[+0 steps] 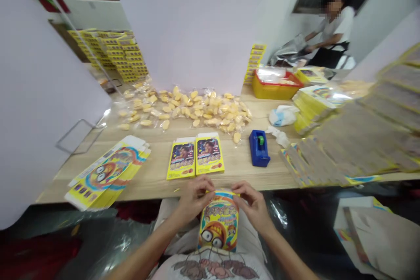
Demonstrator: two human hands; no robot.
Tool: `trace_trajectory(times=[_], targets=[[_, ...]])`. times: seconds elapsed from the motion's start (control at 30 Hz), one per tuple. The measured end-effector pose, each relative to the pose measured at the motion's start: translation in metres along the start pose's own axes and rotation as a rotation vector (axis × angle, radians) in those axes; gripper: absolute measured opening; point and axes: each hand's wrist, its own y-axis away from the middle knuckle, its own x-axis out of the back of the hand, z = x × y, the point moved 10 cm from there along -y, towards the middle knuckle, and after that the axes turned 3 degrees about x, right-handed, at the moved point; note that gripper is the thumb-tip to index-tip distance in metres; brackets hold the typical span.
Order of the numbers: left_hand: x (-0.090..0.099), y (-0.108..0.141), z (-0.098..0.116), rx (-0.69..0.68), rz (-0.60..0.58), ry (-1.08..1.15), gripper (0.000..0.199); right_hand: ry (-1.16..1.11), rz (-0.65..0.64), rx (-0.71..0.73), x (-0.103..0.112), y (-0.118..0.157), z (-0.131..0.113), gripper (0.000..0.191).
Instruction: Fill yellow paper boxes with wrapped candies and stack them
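Note:
A yellow cartoon-printed box stands upright in my lap, its top edge level with the table's front edge. My left hand pinches the top left corner of this box, and my right hand pinches the top right corner. Just beyond my hands, two yellow boxes with dark picture panels lie side by side on the table: the left box and the right box, both with white flaps at their far ends. A blue tape dispenser sits to the right of them.
Wrapped yellow pieces lie heaped along the back. Flattened cartons are stacked at left; many more cartons crowd the right side. A red-rimmed yellow bin stands behind. Another person sits at the far right.

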Motion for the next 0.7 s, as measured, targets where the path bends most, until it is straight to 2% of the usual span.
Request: trace_trajectory(times=[0.07, 0.13, 0.17, 0.27, 0.3, 0.37, 0.5, 0.7], targets=[[0.001, 0.001, -0.011, 0.066, 0.046, 0.105, 0.017, 0.024, -0.044, 0.011, 0.000, -0.002, -0.003, 0.011], [0.003, 0.002, -0.028, 0.162, 0.107, 0.226, 0.017, 0.086, -0.008, 0.028, 0.018, -0.010, -0.003, 0.021], [0.005, 0.002, -0.036, 0.211, 0.138, 0.284, 0.019, 0.132, 0.087, 0.039, 0.038, -0.017, -0.003, 0.027], [0.010, 0.002, -0.051, 0.290, 0.204, 0.400, 0.023, 0.290, 0.527, 0.029, 0.120, -0.033, 0.005, 0.032], [0.013, 0.000, -0.051, 0.286, 0.220, 0.419, 0.024, 0.330, 0.626, 0.010, 0.142, -0.039, 0.010, 0.031], [0.020, -0.004, -0.048, 0.259, 0.246, 0.439, 0.025, 0.369, 0.687, -0.035, 0.167, -0.056, 0.026, 0.029], [0.030, -0.012, -0.040, 0.239, 0.252, 0.453, 0.025, 0.351, 0.691, -0.073, 0.175, -0.081, 0.050, 0.027], [0.042, -0.020, -0.047, 0.278, 0.176, 0.350, 0.034, 0.317, 0.867, -0.008, 0.164, -0.069, 0.044, 0.032]])
